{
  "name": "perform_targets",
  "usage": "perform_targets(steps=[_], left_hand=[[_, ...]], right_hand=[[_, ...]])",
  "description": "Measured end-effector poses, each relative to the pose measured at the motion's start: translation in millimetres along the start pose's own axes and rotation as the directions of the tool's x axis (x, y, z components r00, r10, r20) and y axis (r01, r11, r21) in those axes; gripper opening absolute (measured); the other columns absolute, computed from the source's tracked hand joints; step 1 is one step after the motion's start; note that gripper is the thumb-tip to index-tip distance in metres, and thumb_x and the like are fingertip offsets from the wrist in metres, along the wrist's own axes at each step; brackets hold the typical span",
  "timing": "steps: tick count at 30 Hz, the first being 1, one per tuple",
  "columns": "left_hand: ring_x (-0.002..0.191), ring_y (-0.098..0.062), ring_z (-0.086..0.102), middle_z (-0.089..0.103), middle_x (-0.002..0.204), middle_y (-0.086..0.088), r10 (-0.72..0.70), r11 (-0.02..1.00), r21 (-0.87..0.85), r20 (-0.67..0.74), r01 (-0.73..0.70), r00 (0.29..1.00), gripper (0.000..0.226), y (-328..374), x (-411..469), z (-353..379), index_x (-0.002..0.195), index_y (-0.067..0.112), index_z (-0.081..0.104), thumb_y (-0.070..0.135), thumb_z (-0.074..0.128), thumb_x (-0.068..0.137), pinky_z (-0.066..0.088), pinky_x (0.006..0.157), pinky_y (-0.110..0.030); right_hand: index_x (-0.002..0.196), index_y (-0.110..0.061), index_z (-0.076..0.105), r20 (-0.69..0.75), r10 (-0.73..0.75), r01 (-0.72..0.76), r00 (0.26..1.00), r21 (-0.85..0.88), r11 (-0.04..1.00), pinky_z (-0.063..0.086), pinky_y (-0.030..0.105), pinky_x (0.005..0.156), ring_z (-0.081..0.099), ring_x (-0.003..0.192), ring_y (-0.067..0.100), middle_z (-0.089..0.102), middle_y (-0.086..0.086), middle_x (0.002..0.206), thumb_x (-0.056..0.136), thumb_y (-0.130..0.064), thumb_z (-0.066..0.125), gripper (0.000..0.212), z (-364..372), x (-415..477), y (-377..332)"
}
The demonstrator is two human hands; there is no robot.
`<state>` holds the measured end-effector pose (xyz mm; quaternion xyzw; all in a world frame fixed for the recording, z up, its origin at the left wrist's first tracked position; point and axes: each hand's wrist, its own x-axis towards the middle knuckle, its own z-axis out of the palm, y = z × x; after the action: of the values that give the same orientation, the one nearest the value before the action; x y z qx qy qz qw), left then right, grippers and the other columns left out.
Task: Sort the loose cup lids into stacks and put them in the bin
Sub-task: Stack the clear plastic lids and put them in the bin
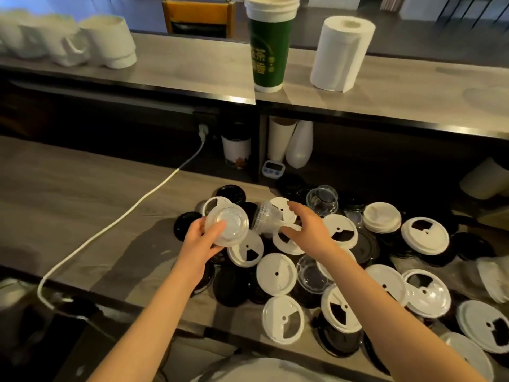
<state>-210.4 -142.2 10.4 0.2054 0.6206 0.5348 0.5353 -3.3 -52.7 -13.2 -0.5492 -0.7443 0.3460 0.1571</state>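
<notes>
A heap of loose cup lids covers the counter's right half: flat white lids [276, 273], black lids [230, 193] and clear dome lids [322, 198]. My left hand [201, 239] holds a clear dome lid [228, 226] up above the heap's left edge. My right hand [308, 227] grips a sideways stack of clear dome lids [265, 218] just right of it, the two almost touching. A short stack of white lids [381, 217] sits further right. No bin is in view.
A white cable [121, 220] runs across the wooden counter [68, 194] from a wall plug. On the upper shelf stand a green cup stack [268, 51], a paper towel roll [341, 53] and white containers [107, 42]. Cups and a small timer [272, 169] sit underneath.
</notes>
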Motion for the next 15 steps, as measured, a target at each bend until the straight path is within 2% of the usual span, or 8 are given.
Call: perform_targets(steps=[3,6,8,11,15], left_hand=[[0.099,-0.012,0.057,0.057,0.112,-0.001,-0.025,1.000,-0.017,-0.026,0.024,0.999,0.037,1.3,13.7,-16.5,0.122,0.015,0.047,0.017,0.061,0.088,0.046,0.094,-0.039],[0.103,-0.016,0.056,0.056,0.120,-0.004,-0.035,0.999,-0.009,-0.014,0.035,0.999,0.044,1.7,25.2,-26.1,0.127,0.014,0.045,0.018,0.063,0.087,0.045,0.095,-0.039],[0.106,-0.018,0.057,0.056,0.124,-0.006,-0.034,0.999,0.009,-0.002,0.034,0.999,0.053,1.3,32.1,-29.3,0.132,0.012,0.043,0.019,0.066,0.085,0.046,0.097,-0.039],[0.109,-0.020,0.056,0.055,0.126,-0.007,-0.025,0.999,0.029,0.006,0.025,1.000,0.061,1.4,39.4,-30.5,0.135,0.011,0.038,0.019,0.068,0.082,0.046,0.099,-0.041],[0.109,-0.020,0.056,0.053,0.124,-0.006,-0.027,0.999,0.041,0.030,0.026,0.999,0.063,1.4,44.9,-29.0,0.135,0.011,0.036,0.020,0.068,0.081,0.047,0.092,-0.037]], right_hand=[[0.150,-0.016,0.018,0.097,0.005,0.004,0.995,-0.095,0.995,0.027,0.031,0.110,0.026,0.141,0.022,0.027,0.004,0.154,0.082,-0.025,0.072,0.087,7.4,16.7,-4.3],[0.150,-0.019,0.014,0.150,0.043,-0.018,0.988,-0.160,0.987,0.028,0.032,0.109,0.025,0.141,0.022,0.024,0.004,0.155,0.076,-0.026,0.078,0.098,18.1,29.3,-5.7],[0.150,-0.021,0.017,0.140,0.076,-0.050,0.987,-0.177,0.983,0.034,0.033,0.105,0.034,0.136,0.024,0.032,0.005,0.151,0.074,-0.026,0.078,0.097,24.3,33.7,-6.0],[0.145,-0.019,0.027,0.103,0.079,-0.061,0.991,-0.175,0.983,0.040,0.033,0.097,0.045,0.126,0.026,0.044,0.008,0.141,0.078,-0.025,0.075,0.083,29.6,33.5,-7.8],[0.138,-0.017,0.035,0.022,0.061,-0.059,0.998,-0.090,0.994,0.045,0.033,0.091,0.051,0.117,0.025,0.051,0.007,0.132,0.076,-0.025,0.076,0.075,33.7,30.5,-6.7]])
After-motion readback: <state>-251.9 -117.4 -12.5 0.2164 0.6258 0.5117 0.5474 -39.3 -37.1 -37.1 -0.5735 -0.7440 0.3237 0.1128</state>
